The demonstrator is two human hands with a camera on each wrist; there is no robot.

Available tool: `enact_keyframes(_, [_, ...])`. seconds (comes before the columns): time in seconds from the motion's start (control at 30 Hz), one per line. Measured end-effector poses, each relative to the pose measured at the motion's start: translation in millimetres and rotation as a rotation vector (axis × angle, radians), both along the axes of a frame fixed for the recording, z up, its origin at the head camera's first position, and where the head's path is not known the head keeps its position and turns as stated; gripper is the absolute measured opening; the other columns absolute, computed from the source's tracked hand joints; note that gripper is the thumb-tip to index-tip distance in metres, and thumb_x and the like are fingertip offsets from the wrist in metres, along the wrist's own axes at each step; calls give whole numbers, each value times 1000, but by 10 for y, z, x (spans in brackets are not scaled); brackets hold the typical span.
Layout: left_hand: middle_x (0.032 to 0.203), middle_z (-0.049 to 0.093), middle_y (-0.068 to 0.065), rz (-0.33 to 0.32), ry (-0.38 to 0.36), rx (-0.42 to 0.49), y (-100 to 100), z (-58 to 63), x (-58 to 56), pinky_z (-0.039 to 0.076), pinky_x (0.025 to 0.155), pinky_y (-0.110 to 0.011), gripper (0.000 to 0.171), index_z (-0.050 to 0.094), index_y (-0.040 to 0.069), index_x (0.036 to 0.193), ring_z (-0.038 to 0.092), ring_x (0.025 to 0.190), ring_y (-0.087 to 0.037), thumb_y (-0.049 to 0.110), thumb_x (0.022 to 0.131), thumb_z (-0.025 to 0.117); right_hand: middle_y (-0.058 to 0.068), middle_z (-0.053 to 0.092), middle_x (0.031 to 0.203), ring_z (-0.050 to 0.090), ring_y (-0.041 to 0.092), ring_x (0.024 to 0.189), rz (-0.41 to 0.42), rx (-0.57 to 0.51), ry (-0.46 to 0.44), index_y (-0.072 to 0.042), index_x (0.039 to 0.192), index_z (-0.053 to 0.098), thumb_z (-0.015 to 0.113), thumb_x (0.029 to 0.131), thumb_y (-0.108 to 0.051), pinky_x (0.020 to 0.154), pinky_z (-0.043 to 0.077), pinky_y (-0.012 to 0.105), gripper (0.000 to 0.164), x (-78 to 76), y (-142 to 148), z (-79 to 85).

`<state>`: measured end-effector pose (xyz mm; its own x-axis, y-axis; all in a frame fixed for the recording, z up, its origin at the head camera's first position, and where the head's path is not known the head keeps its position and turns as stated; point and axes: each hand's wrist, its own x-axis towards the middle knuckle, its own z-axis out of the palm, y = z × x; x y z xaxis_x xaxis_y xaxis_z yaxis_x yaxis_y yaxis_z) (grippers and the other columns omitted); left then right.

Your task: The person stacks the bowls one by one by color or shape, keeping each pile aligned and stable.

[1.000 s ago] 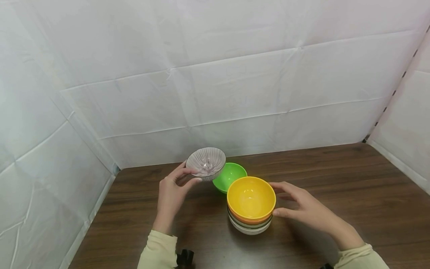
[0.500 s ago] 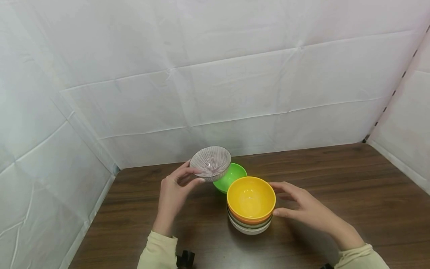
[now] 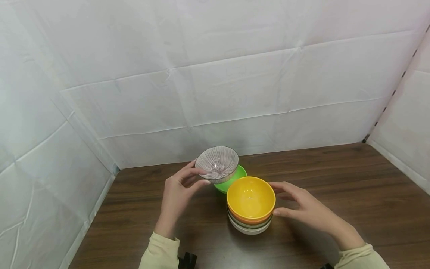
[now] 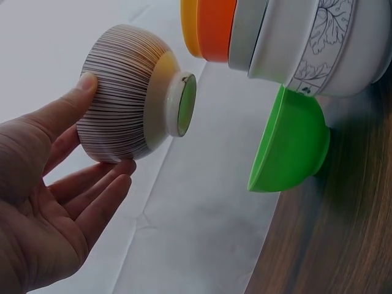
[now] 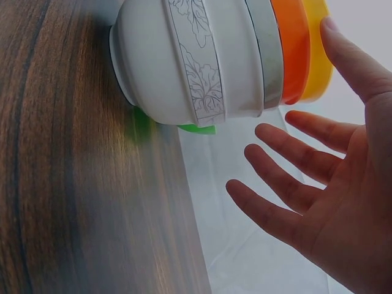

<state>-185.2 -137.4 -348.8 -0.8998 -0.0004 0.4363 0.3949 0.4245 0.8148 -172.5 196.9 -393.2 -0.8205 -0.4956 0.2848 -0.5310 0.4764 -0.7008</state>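
Observation:
My left hand point(image 3: 179, 190) pinches the left side of a dark-striped bowl point(image 3: 218, 164), thumb toward me and fingers beyond. The bowl hangs tilted in the air, hiding part of a green bowl point(image 3: 231, 184) on the table. Nearer me stands a stack: a yellow bowl point(image 3: 250, 198) on top, then an orange bowl point(image 5: 291, 49), a grey-green one point(image 4: 246, 37) and a white bowl with a leaf band point(image 5: 199, 67). At the stack's right side, my right hand point(image 3: 302, 205) touches the yellow bowl with its thumb; its other fingers are spread and fairly straight.
A dark wooden table point(image 3: 336, 179) carries the bowls. White sheeting point(image 3: 235, 82) hangs along the table's back edge and on both sides. Behind the stack, the green bowl stands close to it.
My left hand has carried the striped bowl a little to the right, over more of the green bowl. The right hand and the stack look still.

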Motion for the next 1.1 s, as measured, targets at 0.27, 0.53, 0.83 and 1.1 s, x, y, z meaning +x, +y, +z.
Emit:
enact_keyframes(0.27, [131,61,-8,-21,-1,15,41,28,28,57,89,-39,25,76,16,95,64,107,-16,21,71,82,4,56,134,52,24,120,-2,-4,-3,-18,135,49,71,84,-34,93,52,56,58,1,-3,8])
enact_keyframes(0.53, [132,61,-7,-52,17,31,78,81,67,57,88,-35,26,76,15,95,63,108,-14,14,70,83,4,56,135,54,24,119,-6,-11,2,-19,136,49,71,84,-33,92,52,56,59,4,-2,20])
enact_keyframes(0.83, [131,61,-8,-67,28,19,119,110,90,56,88,-33,27,76,15,94,63,108,-14,12,69,83,3,55,136,54,23,119,2,-30,31,-20,136,48,72,83,-31,93,52,56,59,-2,-3,35])
enact_keyframes(1.1, [132,61,-8,-98,13,35,158,125,102,57,87,-34,27,76,14,94,63,107,-14,9,69,83,5,55,135,52,24,120,13,-55,90,-14,135,49,75,81,-28,92,52,56,62,-19,-19,51])
